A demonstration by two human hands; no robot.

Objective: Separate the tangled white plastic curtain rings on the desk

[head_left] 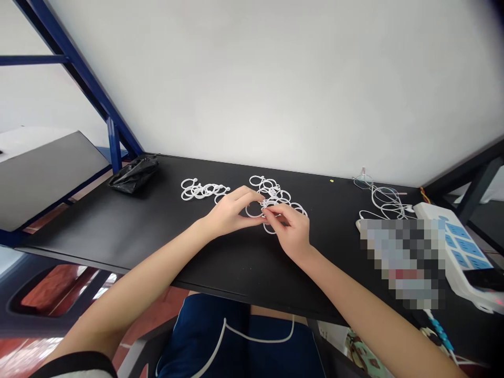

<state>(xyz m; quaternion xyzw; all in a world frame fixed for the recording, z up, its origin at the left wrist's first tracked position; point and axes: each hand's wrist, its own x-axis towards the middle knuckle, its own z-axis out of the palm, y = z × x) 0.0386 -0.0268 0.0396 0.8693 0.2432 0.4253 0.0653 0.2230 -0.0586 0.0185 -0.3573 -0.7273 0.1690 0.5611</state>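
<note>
My left hand [230, 214] and my right hand [292, 230] meet over the black table, fingertips close together. Between them they pinch a white plastic ring [248, 212], whose curve shows by my left fingers. Where the fingertips meet, its small end piece is mostly covered. Just behind and under my hands lies a loose pile of white rings [284, 195], several overlapping, some with a small round knob. A second cluster of similar rings [189, 192] is on the table to the left, beyond my left hand.
A crumpled black plastic bag [134, 174] sits at the table's back left, near the blue metal frame [90, 86]. On the right are a white power strip [452, 257], a coiled white cable [384, 199] and a pixelated object [405, 262]. A pale wall rises behind the black table [220, 265].
</note>
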